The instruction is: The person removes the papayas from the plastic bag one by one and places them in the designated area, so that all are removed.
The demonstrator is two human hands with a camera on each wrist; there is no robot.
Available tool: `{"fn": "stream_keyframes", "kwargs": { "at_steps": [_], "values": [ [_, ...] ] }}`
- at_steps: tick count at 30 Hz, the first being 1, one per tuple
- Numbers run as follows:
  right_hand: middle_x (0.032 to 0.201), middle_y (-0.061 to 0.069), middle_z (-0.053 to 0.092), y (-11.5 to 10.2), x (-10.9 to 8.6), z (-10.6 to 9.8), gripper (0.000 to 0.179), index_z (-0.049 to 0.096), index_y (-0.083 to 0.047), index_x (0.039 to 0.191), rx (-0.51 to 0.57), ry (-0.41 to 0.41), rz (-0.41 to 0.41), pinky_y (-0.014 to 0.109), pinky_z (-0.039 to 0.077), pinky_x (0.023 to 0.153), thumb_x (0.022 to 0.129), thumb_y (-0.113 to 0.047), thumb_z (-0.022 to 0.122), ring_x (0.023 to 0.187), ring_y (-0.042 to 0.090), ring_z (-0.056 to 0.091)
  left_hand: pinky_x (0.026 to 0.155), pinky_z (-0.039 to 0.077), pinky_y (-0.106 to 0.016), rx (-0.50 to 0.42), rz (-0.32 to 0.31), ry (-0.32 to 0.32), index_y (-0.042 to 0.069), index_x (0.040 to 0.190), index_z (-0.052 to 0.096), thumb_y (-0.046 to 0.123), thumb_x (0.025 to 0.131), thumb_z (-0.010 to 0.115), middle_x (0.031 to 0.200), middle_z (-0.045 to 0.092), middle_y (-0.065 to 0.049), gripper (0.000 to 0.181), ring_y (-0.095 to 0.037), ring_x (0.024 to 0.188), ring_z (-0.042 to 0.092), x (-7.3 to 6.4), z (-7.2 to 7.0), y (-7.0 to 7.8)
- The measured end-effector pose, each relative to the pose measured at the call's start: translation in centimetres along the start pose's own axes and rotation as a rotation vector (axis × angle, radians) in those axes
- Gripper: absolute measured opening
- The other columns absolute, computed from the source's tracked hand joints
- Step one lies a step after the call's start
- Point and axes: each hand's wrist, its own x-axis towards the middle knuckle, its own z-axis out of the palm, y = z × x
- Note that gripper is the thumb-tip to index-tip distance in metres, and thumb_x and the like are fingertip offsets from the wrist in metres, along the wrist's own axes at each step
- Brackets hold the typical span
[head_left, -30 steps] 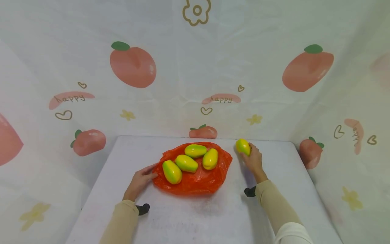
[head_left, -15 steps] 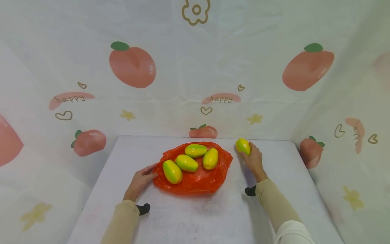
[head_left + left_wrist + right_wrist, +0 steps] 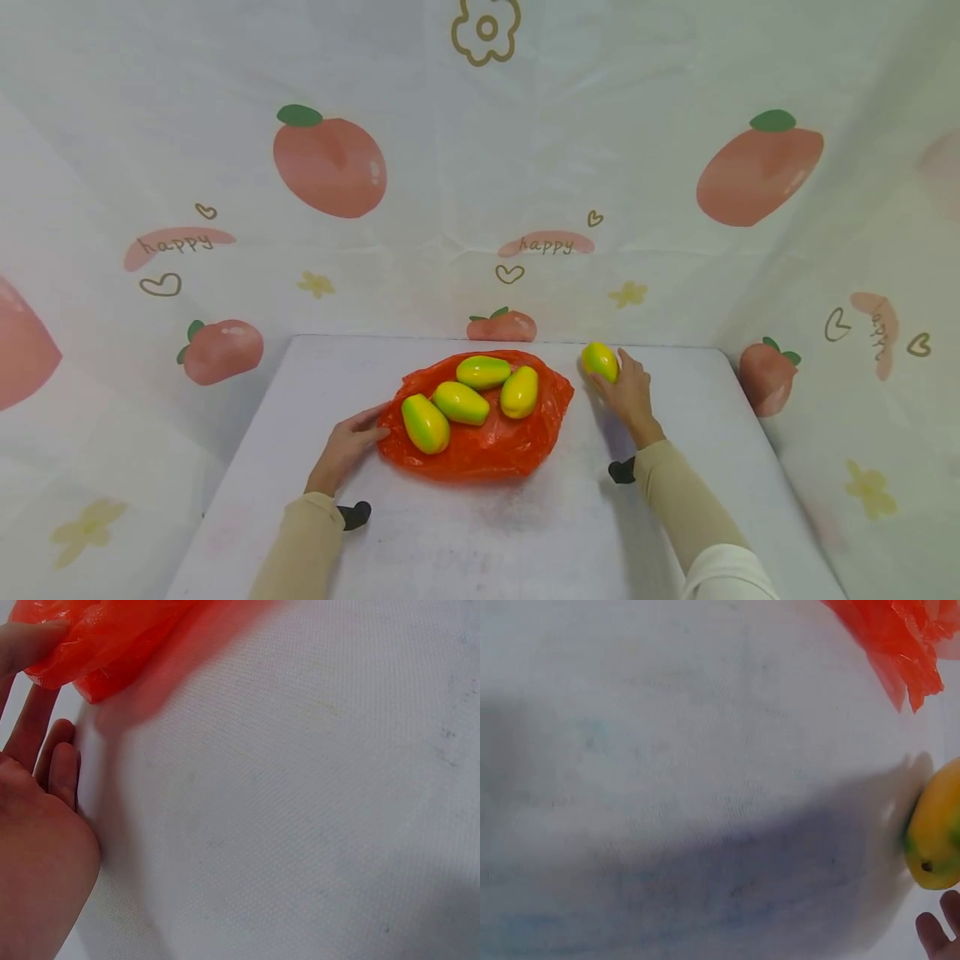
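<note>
In the head view, a red plastic bag [image 3: 487, 454] lies spread on the white table, with several yellow-green papayas [image 3: 461, 402] on it. My left hand [image 3: 347, 446] pinches the bag's left edge, thumb on top and fingers below; the left wrist view shows the red plastic [image 3: 112, 637] at the thumb. Right of the bag, one more papaya [image 3: 599, 362] rests near the table's back edge. My right hand [image 3: 628, 396] is just beside it, fingers relaxed. In the right wrist view, the fingertips [image 3: 931, 930] stand slightly apart from the papaya [image 3: 936, 825].
A white cloth backdrop [image 3: 420, 167] printed with fruit and flowers rises behind and on both sides of the table [image 3: 457, 550]. Black wrist mounts [image 3: 355, 515] stick out at both cuffs. The bag's crumpled right edge [image 3: 900, 652] shows in the right wrist view.
My right hand has loosened from the lone papaya and shifted slightly right, while the papaya stays in place. The left hand and the bag have not visibly moved.
</note>
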Motion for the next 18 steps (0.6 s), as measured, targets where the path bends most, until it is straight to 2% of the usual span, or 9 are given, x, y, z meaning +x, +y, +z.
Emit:
{"fn": "stream_keyframes", "kwargs": {
  "at_steps": [5, 11, 15, 18],
  "values": [
    [0.155, 0.036, 0.032, -0.1, 0.0, -0.5, 0.084, 0.023, 0.002, 0.158, -0.12, 0.002, -0.08, 0.065, 0.036, 0.112, 0.098, -0.041, 0.063, 0.132, 0.056, 0.037, 0.125, 0.03, -0.055, 0.011, 0.005, 0.002, 0.026, 0.15, 0.052, 0.033, 0.096, 0.069, 0.162, 0.045, -0.005, 0.057, -0.033, 0.155, 0.031, -0.1, 0.0, 0.1],
    [0.156, 0.038, 0.027, -0.5, -0.4, -1.3, 0.087, 0.021, 0.003, 0.158, -0.22, -0.021, -0.13, 0.072, 0.037, 0.107, 0.099, -0.049, 0.059, 0.132, 0.062, 0.037, 0.125, 0.03, -0.054, -0.002, -0.001, 0.004, 0.026, 0.149, 0.054, 0.031, 0.096, 0.069, 0.161, 0.046, -0.005, 0.056, -0.032, 0.155, 0.031, -0.1, 0.2, 0.2],
    [0.159, 0.04, 0.02, -0.6, -0.5, -1.6, 0.09, 0.017, 0.001, 0.159, -0.274, -0.055, -0.16, 0.077, 0.03, 0.112, 0.099, -0.055, 0.054, 0.137, 0.065, 0.031, 0.126, 0.03, -0.054, -0.005, 0.002, 0.007, 0.025, 0.149, 0.054, 0.031, 0.096, 0.069, 0.16, 0.047, -0.005, 0.055, -0.032, 0.154, 0.032, -0.1, 0.3, 0.0],
    [0.162, 0.039, 0.014, -0.7, -0.5, -1.7, 0.093, 0.012, -0.002, 0.161, -0.311, -0.086, -0.161, 0.079, 0.02, 0.116, 0.098, -0.062, 0.048, 0.143, 0.065, 0.023, 0.126, 0.03, -0.054, 0.001, 0.015, 0.008, 0.025, 0.149, 0.054, 0.031, 0.096, 0.069, 0.16, 0.047, -0.005, 0.055, -0.032, 0.154, 0.033, -0.1, 0.3, 0.0]
  ]
}}
